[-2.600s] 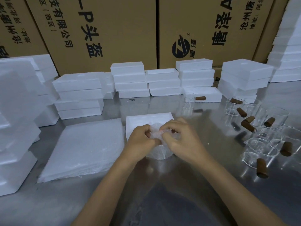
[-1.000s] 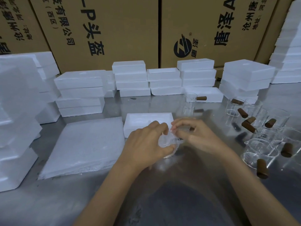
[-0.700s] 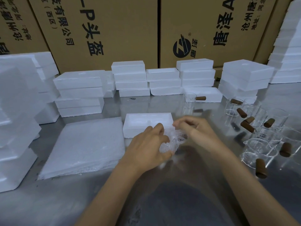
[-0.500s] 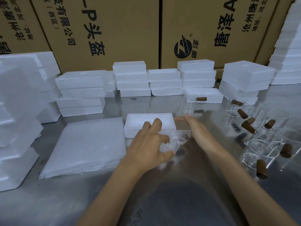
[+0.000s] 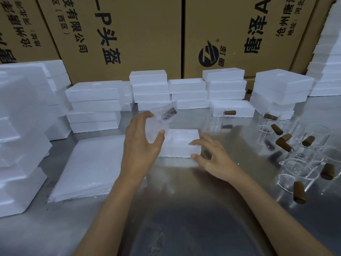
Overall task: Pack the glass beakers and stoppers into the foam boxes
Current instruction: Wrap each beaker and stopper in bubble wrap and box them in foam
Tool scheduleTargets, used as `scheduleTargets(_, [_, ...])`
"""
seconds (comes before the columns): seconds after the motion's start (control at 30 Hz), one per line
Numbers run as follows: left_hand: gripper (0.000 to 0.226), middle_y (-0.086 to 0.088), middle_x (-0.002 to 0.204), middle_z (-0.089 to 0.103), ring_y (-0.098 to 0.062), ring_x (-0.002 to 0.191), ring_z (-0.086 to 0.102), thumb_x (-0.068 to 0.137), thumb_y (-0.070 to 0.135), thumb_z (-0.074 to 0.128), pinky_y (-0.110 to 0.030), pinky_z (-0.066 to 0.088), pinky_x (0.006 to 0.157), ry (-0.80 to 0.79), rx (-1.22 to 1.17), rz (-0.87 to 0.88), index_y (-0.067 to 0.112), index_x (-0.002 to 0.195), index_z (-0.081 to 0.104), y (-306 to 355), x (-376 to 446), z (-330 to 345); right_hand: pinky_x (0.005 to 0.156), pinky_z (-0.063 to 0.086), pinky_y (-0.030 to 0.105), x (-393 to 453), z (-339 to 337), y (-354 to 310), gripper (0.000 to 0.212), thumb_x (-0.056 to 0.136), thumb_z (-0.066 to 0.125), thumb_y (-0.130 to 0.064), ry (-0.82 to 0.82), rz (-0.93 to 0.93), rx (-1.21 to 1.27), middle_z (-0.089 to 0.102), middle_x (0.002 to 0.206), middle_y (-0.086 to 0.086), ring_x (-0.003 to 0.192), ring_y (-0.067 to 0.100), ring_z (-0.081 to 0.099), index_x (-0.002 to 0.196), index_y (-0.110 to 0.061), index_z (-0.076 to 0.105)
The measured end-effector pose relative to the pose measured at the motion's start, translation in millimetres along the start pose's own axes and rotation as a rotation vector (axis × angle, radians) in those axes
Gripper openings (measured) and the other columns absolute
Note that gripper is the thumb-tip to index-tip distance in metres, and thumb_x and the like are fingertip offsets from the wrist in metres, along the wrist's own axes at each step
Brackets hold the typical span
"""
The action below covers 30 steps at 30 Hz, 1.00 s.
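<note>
My left hand holds a glass beaker wrapped in clear bubble wrap, lifted above the table; a brown stopper shows through the wrap near its top. Just right of it lies an open white foam box. My right hand rests its fingertips on the box's right front corner, with the thumb against the front wall. Several bare glass beakers with brown stoppers stand at the right. One more beaker and a stopper sit farther back.
A flat stack of white foam sheets lies to the left of the box. Stacks of foam boxes line the back and both sides of the steel table. Large cardboard cartons stand behind them.
My left hand lifted the wrapped beaker up off the table. My right hand let go of the wrap and moved to the foam box's right corner.
</note>
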<state>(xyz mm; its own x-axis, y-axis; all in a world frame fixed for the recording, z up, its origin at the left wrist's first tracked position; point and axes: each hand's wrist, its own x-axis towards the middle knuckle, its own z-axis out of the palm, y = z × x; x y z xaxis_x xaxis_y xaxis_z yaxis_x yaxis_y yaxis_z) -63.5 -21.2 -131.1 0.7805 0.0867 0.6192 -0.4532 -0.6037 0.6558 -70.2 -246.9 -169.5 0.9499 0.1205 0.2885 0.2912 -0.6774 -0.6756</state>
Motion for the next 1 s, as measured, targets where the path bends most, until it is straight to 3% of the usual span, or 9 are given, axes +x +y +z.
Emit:
scheduleTargets(0.13, [0.051,0.009,0.148,0.04,-0.012,0.136,0.038,0.095,0.028,0.064,-0.034,0.037,0.111,-0.099,0.01,0.054,0.037,0.14,0.043,-10.6,-1.2,6.0,0.095,0.031,0.018,-0.1,-4.4,-3.4,0.015,0.086,0.074,-0.027,-0.027,0.035,0.159,0.036,0.146,-0.017,0.131,-0.007,0.031,0.096,-0.029,0.063])
scheduleTargets(0.2, [0.049,0.006,0.152,0.036,-0.013,0.142,0.032,0.096,0.029,0.062,-0.035,0.032,0.116,-0.201,0.059,0.067,0.039,0.141,0.045,-14.4,-3.3,9.4,0.095,0.034,0.014,-1.3,-7.6,-5.1,0.014,0.085,0.075,-0.024,-0.055,0.064,0.194,0.032,0.15,-0.014,0.138,-0.005,0.028,0.091,-0.028,0.063])
scheduleTargets(0.23, [0.049,0.006,0.153,0.035,-0.013,0.143,0.03,0.096,0.029,0.061,-0.035,0.031,0.117,-0.247,0.076,0.071,0.039,0.141,0.045,-15.7,-4.5,10.8,0.099,0.034,0.019,-2.0,-8.6,-6.1,0.014,0.084,0.075,-0.022,-0.066,0.076,0.196,0.03,0.153,-0.013,0.142,-0.001,0.026,0.09,-0.026,0.063])
scheduleTargets(0.3, [0.049,0.006,0.153,0.035,-0.011,0.143,0.029,0.096,0.029,0.062,-0.03,0.028,0.116,-0.303,0.092,0.08,0.04,0.142,0.047,-17.0,-6.1,12.6,0.106,0.032,0.03,-2.3,-9.7,-7.5,0.014,0.084,0.075,-0.019,-0.073,0.098,0.201,0.03,0.154,-0.011,0.145,0.004,0.026,0.089,-0.023,0.063])
scheduleTargets(0.43, [0.05,0.009,0.151,0.036,-0.009,0.141,0.03,0.095,0.027,0.063,-0.02,0.022,0.11,-0.373,0.092,0.083,0.044,0.14,0.05,-18.2,-6.1,13.6,0.103,0.031,0.026,0.0,-11.2,-6.6,0.015,0.081,0.076,-0.017,-0.064,0.126,0.232,0.033,0.148,-0.015,0.139,0.0,0.031,0.082,-0.022,0.061])
scheduleTargets(0.53, [0.048,0.01,0.154,0.034,-0.01,0.142,0.029,0.095,0.028,0.062,-0.024,0.022,0.115,-0.435,0.134,0.084,0.046,0.139,0.05,-19.8,-6.9,16.1,0.094,0.038,0.022,2.7,-12.5,-2.9,0.019,0.078,0.078,-0.016,-0.048,0.134,0.241,0.042,0.14,-0.017,0.125,-0.005,0.043,0.077,-0.021,0.06])
scheduleTargets(0.67, [0.047,0.013,0.157,0.029,-0.012,0.144,0.027,0.098,0.036,0.056,-0.027,0.02,0.116,-0.468,0.141,0.066,0.05,0.142,0.044,-21.1,-8.5,18.7,0.086,0.041,0.021,5.9,-18.9,4.7,0.024,0.074,0.08,-0.015,-0.012,0.158,0.249,0.05,0.131,-0.018,0.12,0.002,0.05,0.071,-0.021,0.057])
scheduleTargets(0.8, [0.047,0.012,0.16,0.025,-0.018,0.148,0.022,0.101,0.043,0.049,-0.038,0.017,0.122,-0.518,0.182,0.056,0.053,0.145,0.036,-21.8,-9.8,22.7,0.092,0.039,0.021,7.5,-25.3,11.2,0.021,0.072,0.081,-0.019,-0.021,0.207,0.239,0.048,0.135,-0.02,0.121,-0.002,0.048,0.069,-0.021,0.06])
scheduleTargets(1.0, [0.046,0.015,0.161,0.02,-0.014,0.146,0.025,0.102,0.044,0.044,-0.022,0.018,0.108,-0.49,0.19,0.044,0.052,0.146,0.034,-18.1,-14.2,29.2,0.08,0.038,0.013,6.9,-26.6,10.1,0.022,0.071,0.08,-0.018,-0.035,0.209,0.252,0.054,0.127,-0.022,0.106,-0.015,0.052,0.068,-0.02,0.059])
